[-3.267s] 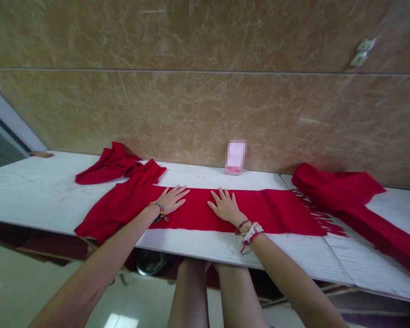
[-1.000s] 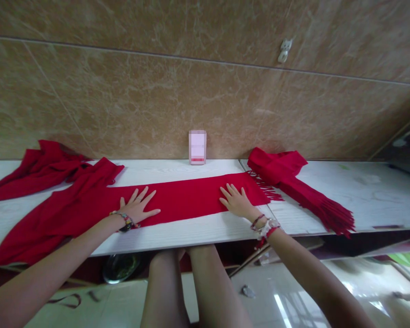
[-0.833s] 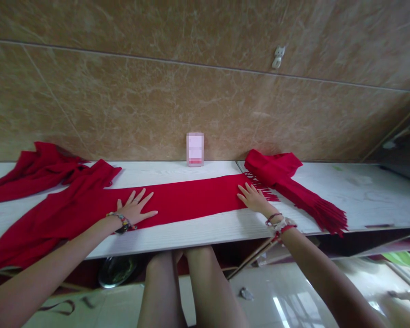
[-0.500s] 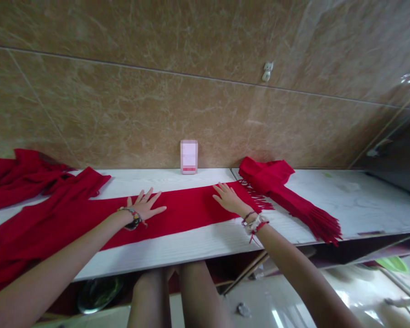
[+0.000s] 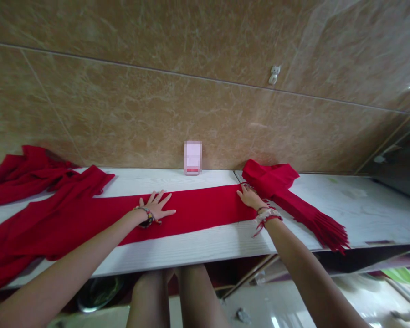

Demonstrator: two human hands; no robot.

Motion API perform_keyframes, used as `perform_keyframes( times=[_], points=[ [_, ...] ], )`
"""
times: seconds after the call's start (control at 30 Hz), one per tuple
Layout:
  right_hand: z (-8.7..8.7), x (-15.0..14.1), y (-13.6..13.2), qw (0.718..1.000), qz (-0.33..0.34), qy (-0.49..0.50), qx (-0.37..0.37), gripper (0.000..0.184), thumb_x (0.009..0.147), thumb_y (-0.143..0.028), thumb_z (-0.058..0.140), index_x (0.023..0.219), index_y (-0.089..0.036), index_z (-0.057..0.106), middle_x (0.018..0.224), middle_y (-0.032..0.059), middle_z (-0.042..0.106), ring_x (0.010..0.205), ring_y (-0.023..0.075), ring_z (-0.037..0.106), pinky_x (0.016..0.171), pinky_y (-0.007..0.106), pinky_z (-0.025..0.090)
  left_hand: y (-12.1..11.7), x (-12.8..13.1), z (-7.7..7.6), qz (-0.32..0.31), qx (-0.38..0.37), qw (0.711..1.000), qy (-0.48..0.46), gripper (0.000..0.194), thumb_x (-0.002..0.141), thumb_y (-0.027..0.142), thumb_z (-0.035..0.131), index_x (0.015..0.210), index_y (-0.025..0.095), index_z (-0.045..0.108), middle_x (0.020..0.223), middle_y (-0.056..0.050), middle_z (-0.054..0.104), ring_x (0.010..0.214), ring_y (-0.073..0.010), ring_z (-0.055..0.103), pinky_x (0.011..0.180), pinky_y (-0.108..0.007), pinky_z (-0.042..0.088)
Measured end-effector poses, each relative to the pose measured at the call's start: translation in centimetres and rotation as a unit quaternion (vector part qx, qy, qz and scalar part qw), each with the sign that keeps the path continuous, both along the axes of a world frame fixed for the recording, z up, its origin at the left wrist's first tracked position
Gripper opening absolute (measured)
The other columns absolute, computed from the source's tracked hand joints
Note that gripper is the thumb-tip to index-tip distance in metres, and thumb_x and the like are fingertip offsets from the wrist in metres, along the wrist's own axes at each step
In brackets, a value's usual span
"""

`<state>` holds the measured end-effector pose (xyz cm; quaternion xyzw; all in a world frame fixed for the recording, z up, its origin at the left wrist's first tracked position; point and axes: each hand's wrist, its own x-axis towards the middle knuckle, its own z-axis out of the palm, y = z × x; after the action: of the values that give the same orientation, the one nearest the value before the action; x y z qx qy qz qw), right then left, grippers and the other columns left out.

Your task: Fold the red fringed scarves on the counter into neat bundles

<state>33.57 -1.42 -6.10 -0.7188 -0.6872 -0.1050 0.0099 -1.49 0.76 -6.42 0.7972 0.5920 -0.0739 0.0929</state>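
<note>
A long red scarf [image 5: 205,207] lies spread flat along the white table, its bunched part trailing off to the left. Pressed flat on its middle, my left hand [image 5: 156,206] has its fingers spread. My right hand [image 5: 251,197] rests on the scarf's right end, palm down and fingers stretched out, partly covering the fringe there. Just beyond that hand, a second red scarf [image 5: 287,193] is folded over, with its fringe hanging at the table's front edge.
More crumpled red cloth [image 5: 30,175] sits at the far left. A phone-like device with a blurred screen [image 5: 193,158] leans on the tiled wall [image 5: 150,105]. The white table [image 5: 198,246] has an open shelf space below, above my knees.
My right hand has slid right along the scarf to its fringed end. My left hand has shifted slightly right, still flat and spread.
</note>
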Motion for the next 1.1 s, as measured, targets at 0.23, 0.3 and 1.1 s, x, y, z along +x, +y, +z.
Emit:
perform_keyframes(
  times=[0.23, 0.3, 1.1],
  points=[
    [1.7, -8.5, -3.0, 0.969, 0.238, 0.064, -0.006, 0.038, 0.084, -0.026, 0.041, 0.116, -0.009, 0.049, 0.121, 0.0131, 0.052, 0.114, 0.0192, 0.044, 0.095, 0.030, 0.033, 3.6, -1.3, 1.5, -0.056, 0.019, 0.998, 0.004, 0.070, 0.069, 0.055, 0.045, 0.130, 0.022, 0.036, 0.137, -0.012, 0.031, 0.124, -0.0327, 0.025, 0.094, -0.048, 0.028],
    [2.0, -11.8, -4.5, 0.940, 0.332, 0.071, -0.032, 0.034, 0.082, -0.032, 0.045, 0.109, -0.013, 0.055, 0.114, 0.0106, 0.056, 0.107, 0.0188, 0.049, 0.089, 0.029, 0.039, 4.8, -1.7, 1.9, -0.077, 0.030, 0.997, -0.004, 0.065, 0.067, 0.050, 0.049, 0.125, 0.019, 0.044, 0.130, -0.011, 0.043, 0.118, -0.0279, 0.037, 0.094, -0.037, 0.030],
    [0.7, -17.3, -6.9, 0.883, 0.456, -0.065, 0.083, 0.018, 0.086, -0.010, 0.037, 0.083, -0.014, 0.054, 0.074, 0.0047, 0.056, 0.069, 0.0158, 0.051, 0.054, 0.027, 0.036, 8.4, -0.1, 1.3, -0.044, -0.027, 0.986, -0.156, 0.024, 0.064, 0.026, 0.052, 0.080, 0.015, 0.065, 0.081, -0.003, 0.068, 0.075, -0.0158, 0.059, 0.068, -0.021, 0.043]
  ],
)
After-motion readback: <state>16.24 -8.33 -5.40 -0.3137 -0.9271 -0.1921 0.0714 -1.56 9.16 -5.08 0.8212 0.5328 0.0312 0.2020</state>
